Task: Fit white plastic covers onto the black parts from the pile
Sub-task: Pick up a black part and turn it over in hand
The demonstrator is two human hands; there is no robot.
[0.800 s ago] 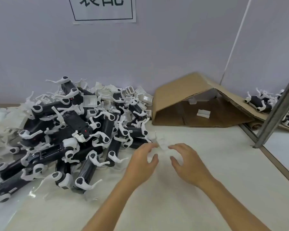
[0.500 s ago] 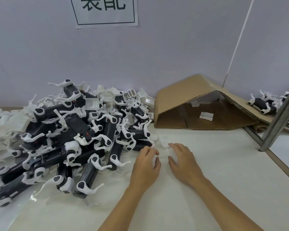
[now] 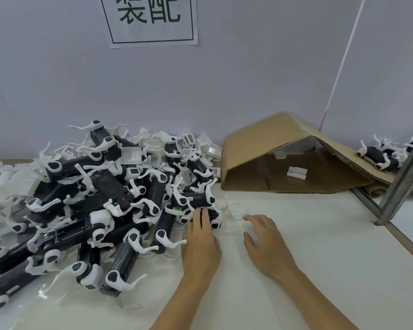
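Note:
A large pile of black parts with white arms point(image 3: 100, 206) fills the left half of the white table. My left hand point(image 3: 200, 244) lies at the pile's right edge, its fingers resting on a black part point(image 3: 214, 216) there without closing on it. A white plastic cover point(image 3: 236, 211) lies flat on the table just right of that part. My right hand point(image 3: 265, 244) rests on the table just below the cover, fingers spread and holding nothing. More loose white covers point(image 3: 200, 144) lie at the back of the pile.
A folded cardboard sheet point(image 3: 284, 148) stands like a tent at the back right, with a small white piece point(image 3: 296, 173) under it. A metal post point(image 3: 405, 179) slants up at the right edge. Finished black parts point(image 3: 379, 154) lie behind it. A paper sign point(image 3: 150, 20) hangs on the wall.
My left hand has moved left and forward onto a black part at the pile's edge. The white cover has left my hands and now lies on the table. My right hand has opened flat.

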